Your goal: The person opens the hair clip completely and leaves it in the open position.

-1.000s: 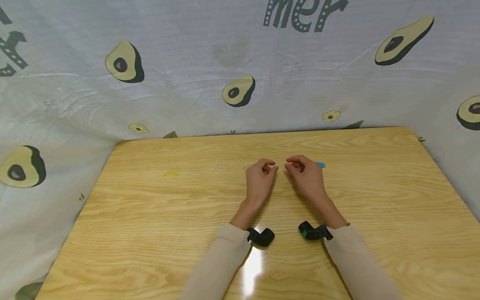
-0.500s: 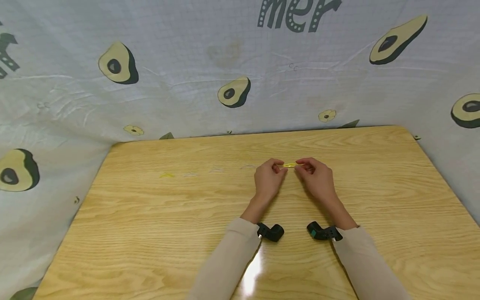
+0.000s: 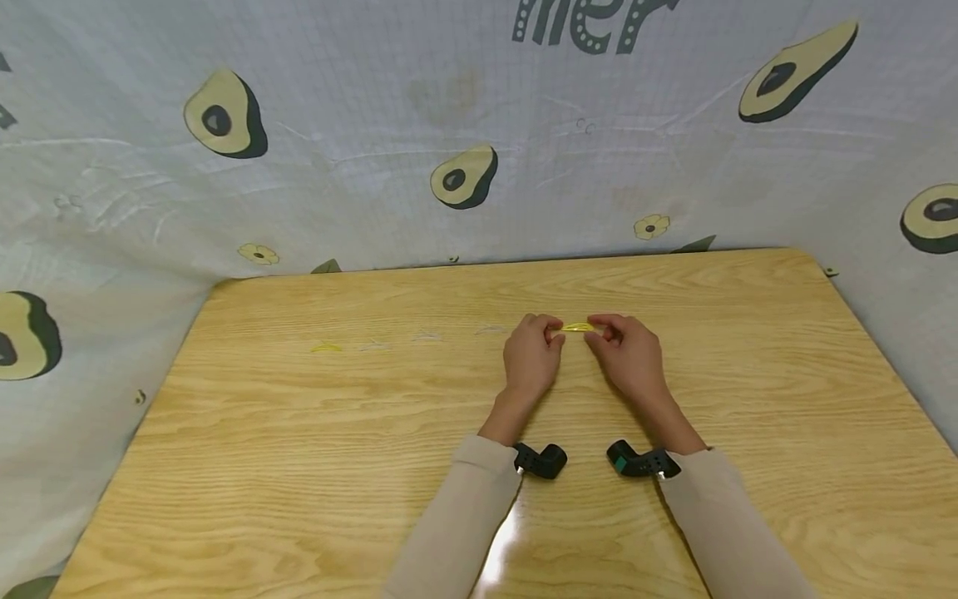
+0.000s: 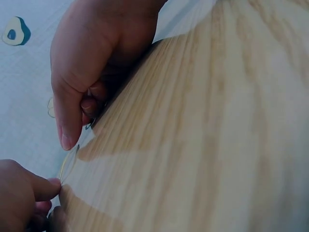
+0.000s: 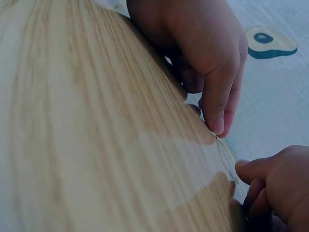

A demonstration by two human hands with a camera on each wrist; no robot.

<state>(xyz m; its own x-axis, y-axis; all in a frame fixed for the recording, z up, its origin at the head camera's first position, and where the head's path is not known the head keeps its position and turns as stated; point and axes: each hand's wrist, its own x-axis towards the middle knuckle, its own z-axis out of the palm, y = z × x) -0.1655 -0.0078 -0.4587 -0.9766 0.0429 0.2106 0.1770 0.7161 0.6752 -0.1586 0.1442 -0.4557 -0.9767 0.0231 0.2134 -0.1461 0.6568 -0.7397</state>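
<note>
Close over the far part of the table, both hands hold a slim yellow hair clip [image 3: 576, 328] lengthwise between them. My left hand [image 3: 529, 358] pinches its left end between thumb and forefinger, and my right hand [image 3: 630, 356] pinches the right end the same way. In the left wrist view, the right hand [image 4: 99, 58] is above and the left hand [image 4: 21, 191] at lower left. The right wrist view shows the clip [image 5: 227, 149] as a narrow pointed loop, with the left hand [image 5: 205, 58] above and the right hand [image 5: 285, 179] below.
A row lies to the left on the wooden table [image 3: 337, 466]: a yellow clip [image 3: 326, 347] and pale, thin ones [image 3: 427, 337], the closest a pale clip [image 3: 490, 329] beside the left hand. Behind the table hangs a white avocado-print cloth [image 3: 359, 191].
A second ago the gap between the hands looked empty and a blue clip showed behind the right hand. Now the yellow clip spans the gap, and the right hand covers the blue one.
</note>
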